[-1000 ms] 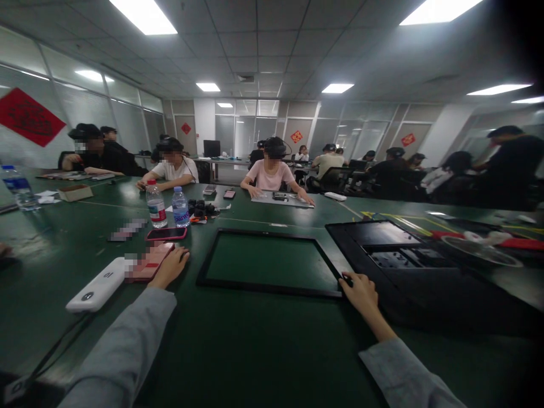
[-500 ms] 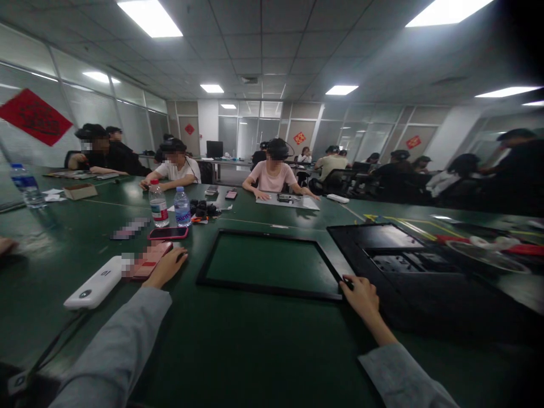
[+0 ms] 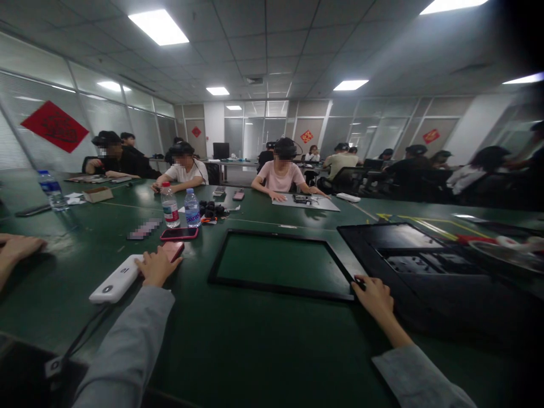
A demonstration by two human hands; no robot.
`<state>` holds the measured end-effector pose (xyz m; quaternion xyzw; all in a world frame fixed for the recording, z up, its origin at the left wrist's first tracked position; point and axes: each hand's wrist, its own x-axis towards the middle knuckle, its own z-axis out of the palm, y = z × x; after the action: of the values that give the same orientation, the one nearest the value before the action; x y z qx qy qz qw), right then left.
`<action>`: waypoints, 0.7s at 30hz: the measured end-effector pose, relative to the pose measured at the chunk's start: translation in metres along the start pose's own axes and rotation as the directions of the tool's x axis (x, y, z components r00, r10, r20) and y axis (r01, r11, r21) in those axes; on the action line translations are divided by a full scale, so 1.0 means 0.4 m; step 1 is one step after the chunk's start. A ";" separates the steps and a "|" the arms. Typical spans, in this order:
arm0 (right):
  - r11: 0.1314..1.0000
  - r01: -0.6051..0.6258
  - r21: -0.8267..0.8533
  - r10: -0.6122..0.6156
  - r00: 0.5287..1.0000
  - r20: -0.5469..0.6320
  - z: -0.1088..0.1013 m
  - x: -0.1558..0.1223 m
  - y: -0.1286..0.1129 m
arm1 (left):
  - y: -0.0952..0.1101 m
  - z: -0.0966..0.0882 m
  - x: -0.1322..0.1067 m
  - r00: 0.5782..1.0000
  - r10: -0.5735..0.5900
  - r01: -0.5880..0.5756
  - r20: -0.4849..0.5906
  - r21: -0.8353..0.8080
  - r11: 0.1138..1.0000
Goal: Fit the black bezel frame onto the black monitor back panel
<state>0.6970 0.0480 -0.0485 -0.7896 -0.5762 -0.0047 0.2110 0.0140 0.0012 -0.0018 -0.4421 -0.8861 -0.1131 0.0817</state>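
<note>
My left hand [image 3: 156, 267] lies over a pink phone-like thing [image 3: 173, 249], its fingers spread and covering most of it. The fingertips on the left reach the end of a white power bank [image 3: 114, 283] with a cable. Right of the middle, my right hand [image 3: 374, 296] is closed beside the near right corner of a thin black rectangular frame [image 3: 280, 289], which lies flat on the green table [image 3: 255, 340]. A small dark thing shows between its thumb and fingers; its kind is unclear.
A large black panel [image 3: 425, 294] with open bays lies at right. A phone with a pink edge [image 3: 179, 233] and two bottles, one red-capped [image 3: 170, 209], stand beyond my left hand. Another person's hand [image 3: 19, 249] rests at far left. People sit across the table.
My left hand has moved left onto the pink thing, fingers now spread over it. My right hand stays at the frame corner. The whole view has turned slightly left.
</note>
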 end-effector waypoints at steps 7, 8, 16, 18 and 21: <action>1.000 0.016 -0.016 -0.015 1.000 0.003 0.003 -0.005 0.000 | -0.014 -0.015 0.031 0.995 0.084 -0.087 0.060 0.051 0.995; 1.000 0.014 -0.021 -0.014 1.000 0.002 0.004 -0.005 0.000 | -0.016 -0.017 0.031 0.992 0.100 -0.103 0.075 0.037 0.994; 1.000 0.004 -0.031 -0.004 1.000 0.015 0.012 0.006 0.010 | -0.012 -0.032 0.018 0.984 0.135 -0.130 0.119 -0.045 0.990; 0.999 0.005 -0.034 -0.004 1.000 0.016 0.015 0.009 0.013 | -0.024 -0.040 0.014 0.987 0.153 -0.152 0.051 -0.017 0.988; 0.999 0.017 -0.041 -0.016 1.000 0.016 0.016 0.011 0.015 | -0.078 -0.046 0.011 0.986 0.044 -0.040 -0.164 0.025 0.999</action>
<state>0.7025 0.0525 -0.0553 -0.7891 -0.5841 -0.0121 0.1898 -0.0126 -0.0187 0.0131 -0.4488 -0.8680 -0.1377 0.1617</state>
